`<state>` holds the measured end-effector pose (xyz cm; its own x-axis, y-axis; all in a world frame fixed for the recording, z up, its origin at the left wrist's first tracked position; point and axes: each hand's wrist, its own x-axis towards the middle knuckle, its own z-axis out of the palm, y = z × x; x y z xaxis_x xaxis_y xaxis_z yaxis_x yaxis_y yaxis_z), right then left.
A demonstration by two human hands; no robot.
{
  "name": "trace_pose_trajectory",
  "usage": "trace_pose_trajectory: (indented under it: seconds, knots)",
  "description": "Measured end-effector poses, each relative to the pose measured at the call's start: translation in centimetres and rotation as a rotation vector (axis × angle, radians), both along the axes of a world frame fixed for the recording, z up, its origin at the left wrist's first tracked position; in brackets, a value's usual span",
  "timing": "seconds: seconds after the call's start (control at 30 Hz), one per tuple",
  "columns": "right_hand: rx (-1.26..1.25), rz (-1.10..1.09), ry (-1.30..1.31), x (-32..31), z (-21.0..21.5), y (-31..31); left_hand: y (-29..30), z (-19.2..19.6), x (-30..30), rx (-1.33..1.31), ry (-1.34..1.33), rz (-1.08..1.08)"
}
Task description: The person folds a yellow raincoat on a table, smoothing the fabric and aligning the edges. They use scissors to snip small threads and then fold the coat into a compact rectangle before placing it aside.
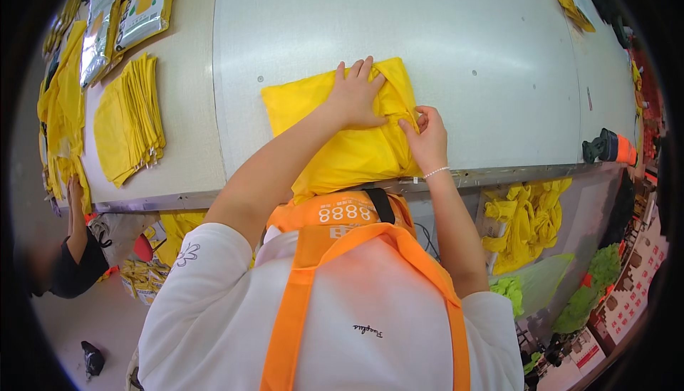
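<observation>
A folded yellow cloth piece [345,150] lies on the white tabletop in front of me, its near edge reaching the table's front edge. Across its upper part rests my left hand [356,97], palm down with the fingers spread. At the cloth's right side, my right hand [429,140] has thumb and fingers drawn together on a fold of its edge. Creases run between my two hands. Whether the cloth is a garment or a bag I cannot tell.
To the left are a stack of folded yellow cloth [132,120] and packaged yellow goods [146,10]. Another person's hand [75,195] touches hanging yellow fabric. A black-and-orange object [617,148] sits at the right front edge. Yellow cloth [527,223] bunches below the table.
</observation>
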<state>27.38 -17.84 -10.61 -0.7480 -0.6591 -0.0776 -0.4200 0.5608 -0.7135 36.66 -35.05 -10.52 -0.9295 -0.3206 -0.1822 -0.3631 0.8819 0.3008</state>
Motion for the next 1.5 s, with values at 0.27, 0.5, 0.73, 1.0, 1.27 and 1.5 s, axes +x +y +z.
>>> trace_pose_trajectory:
  seconds: [0.27,0.5,0.73,1.0,1.27,1.5]
  knots:
    - [0.205,-0.101,0.153,0.4,-0.1,-2.1,1.8,-0.1,0.4,0.038,0.238,-0.044]
    - [0.180,0.281,0.452,1.2,0.9,-2.7,2.3,-1.4,0.7,0.013,0.181,-0.088]
    - [0.155,0.244,0.418,1.1,2.7,-2.9,-0.4,-0.9,3.3,0.047,0.351,-0.088]
    - [0.492,0.498,0.474,3.2,0.9,-5.2,-1.2,-1.6,3.3,0.106,0.304,-0.095]
    - [0.091,0.541,0.321,-1.2,-0.7,-6.8,-1.2,-3.9,1.0,0.004,0.325,0.335]
    - [0.300,0.476,-0.109,-4.8,-1.6,-12.4,-1.9,-3.4,-0.3,0.127,0.179,0.346]
